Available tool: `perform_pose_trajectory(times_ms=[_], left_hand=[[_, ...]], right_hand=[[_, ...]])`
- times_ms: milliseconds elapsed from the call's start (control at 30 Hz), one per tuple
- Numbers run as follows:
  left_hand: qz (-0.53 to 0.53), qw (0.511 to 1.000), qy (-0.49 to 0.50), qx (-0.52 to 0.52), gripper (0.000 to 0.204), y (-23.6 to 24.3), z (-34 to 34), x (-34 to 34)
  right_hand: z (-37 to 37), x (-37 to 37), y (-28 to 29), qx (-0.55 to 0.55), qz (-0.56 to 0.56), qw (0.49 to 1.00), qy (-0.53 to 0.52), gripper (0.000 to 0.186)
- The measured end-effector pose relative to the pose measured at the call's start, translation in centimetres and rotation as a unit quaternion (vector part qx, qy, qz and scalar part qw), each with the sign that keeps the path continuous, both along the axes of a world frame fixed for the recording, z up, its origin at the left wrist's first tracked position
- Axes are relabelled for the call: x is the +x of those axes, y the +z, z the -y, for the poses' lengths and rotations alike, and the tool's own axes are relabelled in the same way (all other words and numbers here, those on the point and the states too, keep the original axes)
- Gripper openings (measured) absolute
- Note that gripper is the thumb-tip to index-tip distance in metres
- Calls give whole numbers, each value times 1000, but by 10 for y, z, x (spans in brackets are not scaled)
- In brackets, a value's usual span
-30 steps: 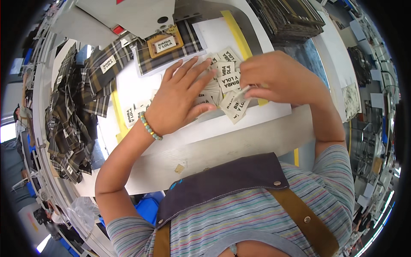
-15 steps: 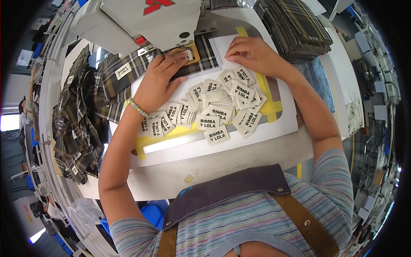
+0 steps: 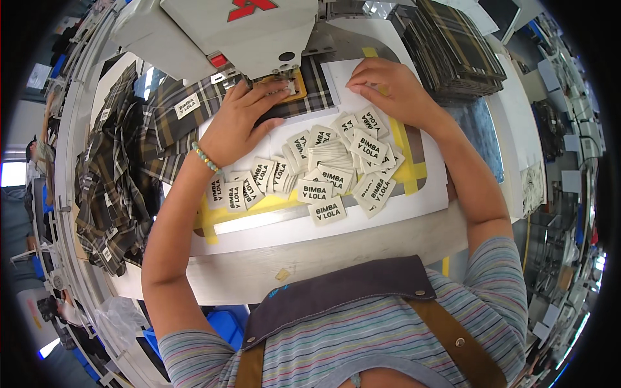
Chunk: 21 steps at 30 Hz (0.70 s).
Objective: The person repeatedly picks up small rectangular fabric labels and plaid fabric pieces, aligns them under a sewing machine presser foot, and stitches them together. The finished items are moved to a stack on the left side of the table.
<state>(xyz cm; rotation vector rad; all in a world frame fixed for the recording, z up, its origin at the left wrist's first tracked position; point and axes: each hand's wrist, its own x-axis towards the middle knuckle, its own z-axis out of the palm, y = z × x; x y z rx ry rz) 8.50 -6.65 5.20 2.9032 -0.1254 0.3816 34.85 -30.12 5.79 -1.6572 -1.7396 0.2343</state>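
Up to the white sewing machine (image 3: 249, 35) and its plaid cloth (image 3: 320, 84) has gone the left hand (image 3: 238, 126), thumb wide; the right hand (image 3: 394, 94) too, curled narrow; I can't tell whether it holds anything. Left fingers (image 3: 267, 102) reach onto the yellow frame (image 3: 301, 86). Pale labels (image 3: 315, 191) lie nearer the person (image 3: 343, 330).

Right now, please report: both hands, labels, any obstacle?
Left hand at yellow frame, fingers extended. Right hand near spread labels, grip unclear. Machine head close by left fingers.
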Motion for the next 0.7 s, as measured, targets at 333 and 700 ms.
perform_pose_trajectory(times_ms=[333,700], left_hand=[[11,1000,-13,-5,48,0,-4,0],[-2,1000,20,-16,47,-4,-16,10]], right_hand=[[-3,6,1,26,-5,998,-53,16],[-2,0,-4,14,21,999,-47,17]])
